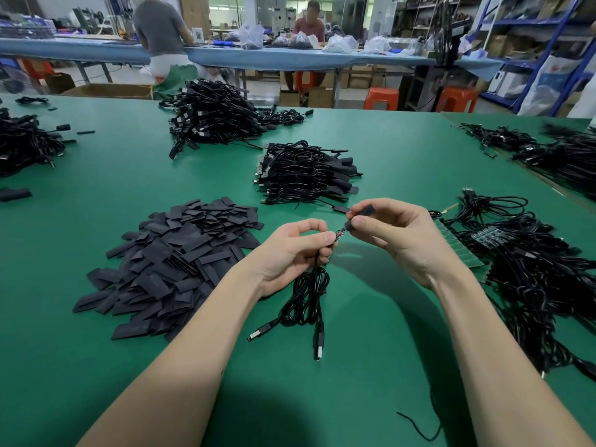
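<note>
**Sleeve held at the cable's bare end**

Head view: the left hand (pixel 290 250) pinched the black cable (pixel 306 295) between thumb and forefinger just below its exposed board end (pixel 339 235); the coiled remainder hung down to the green table (pixel 129 175), where its plugs lay flat; the right hand (pixel 396 237) gripped a short black sleeve (pixel 362 211) in curled fingertips, the sleeve's lower mouth right at the board end; whether it had begun to slide over could not be told. A loose pile of sleeves (pixel 174 266) lay to the left, a neat stack of cables (pixel 306 172) beyond the hands, and a tangle of cables (pixel 532 269) to the right.

The likeliest fault was the sleeve snagging on the board's corner if it met it at a tilt; a hard pinch would flatten the sleeve's mouth and block entry; forcing it could bend or strain the small soldered joint; a slack left-hand pinch would let the cable slip back through the fingers.
</note>
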`<state>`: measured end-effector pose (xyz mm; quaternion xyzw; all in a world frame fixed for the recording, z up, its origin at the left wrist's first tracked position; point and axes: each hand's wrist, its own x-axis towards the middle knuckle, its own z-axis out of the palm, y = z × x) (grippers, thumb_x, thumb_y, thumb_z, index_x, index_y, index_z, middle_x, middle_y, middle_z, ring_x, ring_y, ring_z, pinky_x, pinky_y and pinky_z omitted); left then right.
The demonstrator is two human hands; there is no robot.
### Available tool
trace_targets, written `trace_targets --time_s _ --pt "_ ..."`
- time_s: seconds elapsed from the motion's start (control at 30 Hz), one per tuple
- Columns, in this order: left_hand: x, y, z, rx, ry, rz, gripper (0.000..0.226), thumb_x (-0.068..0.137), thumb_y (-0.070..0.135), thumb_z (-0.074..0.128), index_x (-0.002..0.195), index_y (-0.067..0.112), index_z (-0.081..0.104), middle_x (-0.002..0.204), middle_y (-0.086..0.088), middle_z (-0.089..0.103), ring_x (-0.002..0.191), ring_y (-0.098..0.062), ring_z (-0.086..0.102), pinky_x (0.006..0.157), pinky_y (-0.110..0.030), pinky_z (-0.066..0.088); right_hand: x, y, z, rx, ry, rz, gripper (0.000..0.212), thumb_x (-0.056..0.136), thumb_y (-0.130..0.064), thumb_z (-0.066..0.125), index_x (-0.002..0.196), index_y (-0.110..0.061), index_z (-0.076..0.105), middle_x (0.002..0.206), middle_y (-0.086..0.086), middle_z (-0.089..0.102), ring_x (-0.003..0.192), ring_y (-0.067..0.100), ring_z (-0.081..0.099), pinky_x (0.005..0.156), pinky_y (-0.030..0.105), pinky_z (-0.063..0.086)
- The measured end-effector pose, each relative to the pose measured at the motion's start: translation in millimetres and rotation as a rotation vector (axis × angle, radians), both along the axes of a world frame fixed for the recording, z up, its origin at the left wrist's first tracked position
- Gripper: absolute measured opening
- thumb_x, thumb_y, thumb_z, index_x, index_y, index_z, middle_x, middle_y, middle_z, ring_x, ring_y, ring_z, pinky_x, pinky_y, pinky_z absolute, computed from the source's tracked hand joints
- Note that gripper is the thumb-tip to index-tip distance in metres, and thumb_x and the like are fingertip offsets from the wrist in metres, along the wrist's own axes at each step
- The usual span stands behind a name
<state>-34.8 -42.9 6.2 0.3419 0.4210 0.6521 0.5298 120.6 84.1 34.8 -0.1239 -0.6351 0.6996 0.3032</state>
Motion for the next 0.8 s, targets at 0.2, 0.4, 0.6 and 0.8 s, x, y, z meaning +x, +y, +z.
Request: trace_targets --time_s 0.2,0.4,0.6,0.8 --pt "-3 -2 2 -0.026 0.083 -0.04 0.019 0.086 0.002 0.069 0.092 0.013 0.055 0.079 -0.003 0.062 0.064 -0.011 0.054 0.065 -0.02 0.051 6 3 3 0.021 -0.092 0.105 0.024 0.064 -0.02 0.086 0.086 -0.015 0.081 0.089 0.008 0.076 0.083 0.017 0.072 0.084 0.026 0.058" --pt "-3 -2 2 -0.009 0.069 0.016 0.018 0.083 0.01 0.072 0.093 0.013 0.057 0.076 -0.001 0.065 0.066 -0.011 0.057 0.068 -0.021 0.052 -6 -7 -7 -0.118 -0.037 0.043 0.014 0.071 -0.012 0.077 0.084 -0.014 0.081 0.089 0.01 0.077 0.082 0.016 0.073 0.08 0.023 0.058" --pt "2 3 0 0.015 0.237 0.152 0.012 0.088 0.007 0.074 0.092 0.014 0.066 0.079 -0.006 0.071 0.07 -0.015 0.064 0.072 -0.021 0.054 -6 -4 -11 -0.16 -0.021 -0.031 0.02 0.069 -0.017 0.081 0.087 -0.009 0.079 0.087 0.012 0.076 0.08 0.017 0.071 0.079 0.022 0.057" --pt "2 3 -4 0.047 0.533 0.355 0.017 0.076 0.008 0.086 0.087 0.018 0.078 0.086 -0.003 0.078 0.079 -0.015 0.075 0.075 -0.017 0.054 -8 0 -15 -0.235 -0.049 -0.05 0.02 0.065 -0.016 0.084 0.084 -0.008 0.08 0.093 0.011 0.076 0.089 0.019 0.071 0.083 0.023 0.057"
